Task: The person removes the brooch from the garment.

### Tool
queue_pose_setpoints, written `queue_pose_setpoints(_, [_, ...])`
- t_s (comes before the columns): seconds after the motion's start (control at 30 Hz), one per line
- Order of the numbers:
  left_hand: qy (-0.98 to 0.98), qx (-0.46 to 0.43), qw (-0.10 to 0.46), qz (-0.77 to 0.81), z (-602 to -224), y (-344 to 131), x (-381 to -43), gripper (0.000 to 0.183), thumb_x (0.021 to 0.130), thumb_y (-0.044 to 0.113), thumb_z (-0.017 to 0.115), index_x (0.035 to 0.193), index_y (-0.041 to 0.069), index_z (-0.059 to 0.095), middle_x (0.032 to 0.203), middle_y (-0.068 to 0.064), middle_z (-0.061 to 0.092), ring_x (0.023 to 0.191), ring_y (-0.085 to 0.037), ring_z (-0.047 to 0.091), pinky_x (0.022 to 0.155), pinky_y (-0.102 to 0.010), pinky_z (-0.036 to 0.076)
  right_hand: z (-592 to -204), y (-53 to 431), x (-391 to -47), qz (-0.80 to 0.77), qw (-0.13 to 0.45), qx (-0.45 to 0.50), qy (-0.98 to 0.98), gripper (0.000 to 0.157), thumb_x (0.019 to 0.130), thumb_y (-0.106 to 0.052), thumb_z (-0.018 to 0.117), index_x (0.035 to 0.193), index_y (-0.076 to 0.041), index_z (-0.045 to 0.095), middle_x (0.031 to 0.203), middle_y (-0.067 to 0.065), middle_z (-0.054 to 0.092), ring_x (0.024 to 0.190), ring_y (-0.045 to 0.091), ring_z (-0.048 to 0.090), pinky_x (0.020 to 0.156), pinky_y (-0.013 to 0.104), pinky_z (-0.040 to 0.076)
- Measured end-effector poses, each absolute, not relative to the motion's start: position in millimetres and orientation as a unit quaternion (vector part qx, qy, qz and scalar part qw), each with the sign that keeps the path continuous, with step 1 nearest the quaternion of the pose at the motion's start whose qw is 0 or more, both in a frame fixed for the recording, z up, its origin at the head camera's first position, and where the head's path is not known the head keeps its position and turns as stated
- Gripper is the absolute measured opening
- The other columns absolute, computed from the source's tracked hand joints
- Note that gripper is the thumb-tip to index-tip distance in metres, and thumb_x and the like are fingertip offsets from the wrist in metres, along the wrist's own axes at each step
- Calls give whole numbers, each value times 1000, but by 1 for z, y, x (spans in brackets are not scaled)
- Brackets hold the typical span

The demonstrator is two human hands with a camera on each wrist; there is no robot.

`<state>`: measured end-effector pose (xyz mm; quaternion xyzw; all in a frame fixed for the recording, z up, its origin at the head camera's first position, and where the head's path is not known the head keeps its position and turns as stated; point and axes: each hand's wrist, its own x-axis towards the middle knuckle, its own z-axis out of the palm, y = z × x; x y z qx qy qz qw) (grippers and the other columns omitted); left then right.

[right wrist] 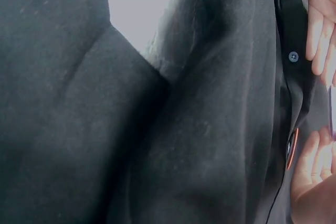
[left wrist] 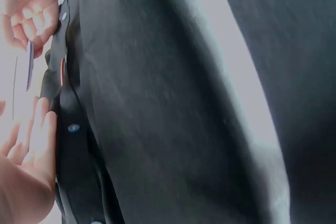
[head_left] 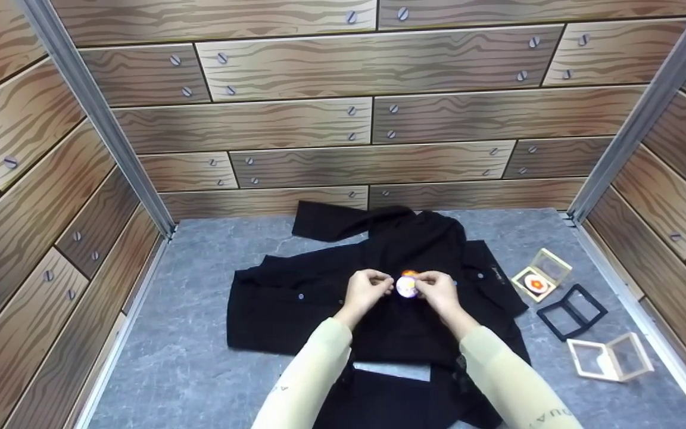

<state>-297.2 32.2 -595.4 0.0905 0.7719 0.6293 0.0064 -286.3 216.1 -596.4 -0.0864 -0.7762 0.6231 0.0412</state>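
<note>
My right hand [head_left: 438, 292] pinches a round white-and-purple badge [head_left: 405, 287] by its right edge, above a black button-up shirt [head_left: 295, 322]. Beside the badge's left edge is my left hand [head_left: 368, 292], thumb and fingertips close together. A thin line [left wrist: 14, 87] runs by the badge in the left wrist view; whether the left fingertips hold it is unclear. An orange-red disc [head_left: 409, 273] lies on the shirt behind the badge, partly covered; its edge shows near the button strip in both wrist views. The shirt lies sideways, sleeves spread.
To the right of the shirt stand three open cases: a gold one [head_left: 557, 271] with a red-flowered round piece [head_left: 536, 284], a black-framed one [head_left: 572, 311], and a pale one [head_left: 611, 357] with a white piece in it. Wood-patterned walls [head_left: 373, 119] enclose the grey surface [head_left: 164, 357].
</note>
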Motion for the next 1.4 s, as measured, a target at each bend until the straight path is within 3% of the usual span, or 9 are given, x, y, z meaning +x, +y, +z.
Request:
queue_pose_setpoints(0.13, [770, 94, 16, 631, -594, 38, -296, 15, 92, -1, 73, 100, -14, 77, 90, -29, 79, 88, -51, 77, 66, -20, 62, -595, 218, -284, 618, 48, -89, -779, 23, 87, 7, 65, 105, 20, 71, 80, 10, 76, 63, 6, 64, 58, 17, 54])
queue_pose_setpoints(0.43, [767, 90, 15, 635, -594, 46, -293, 14, 91, -2, 75, 100, -13, 77, 89, -29, 79, 87, -50, 78, 67, -23, 63, -595, 229, -281, 616, 43, -104, -780, 23, 90, 4, 66, 107, 19, 72, 80, 7, 77, 62, 3, 62, 59, 18, 55])
queue_pose_setpoints(0.73, [777, 94, 9, 622, -598, 54, -289, 13, 90, -2, 77, 99, -11, 78, 87, -26, 80, 81, -42, 80, 67, -22, 63, -596, 240, -276, 612, 48, -104, -782, 23, 89, 4, 66, 105, 20, 71, 73, -1, 73, 61, 3, 61, 59, 18, 54])
queue_pose_setpoints(1.03, [783, 95, 1, 615, -601, 60, -286, 20, 88, 2, 80, 103, -11, 77, 87, -24, 80, 81, -37, 81, 65, -13, 55, -599, 250, -273, 609, 51, -112, -784, 24, 90, 4, 65, 107, 21, 70, 75, 1, 74, 61, 3, 61, 59, 18, 55])
queue_pose_setpoints(1.4, [788, 99, -5, 608, -604, 68, -284, 20, 86, 4, 81, 101, -8, 78, 91, -23, 81, 85, -31, 81, 70, -15, 57, -605, 259, -268, 607, 58, -125, -783, 24, 91, 5, 64, 107, 22, 70, 76, 2, 75, 61, 1, 61, 58, 15, 54])
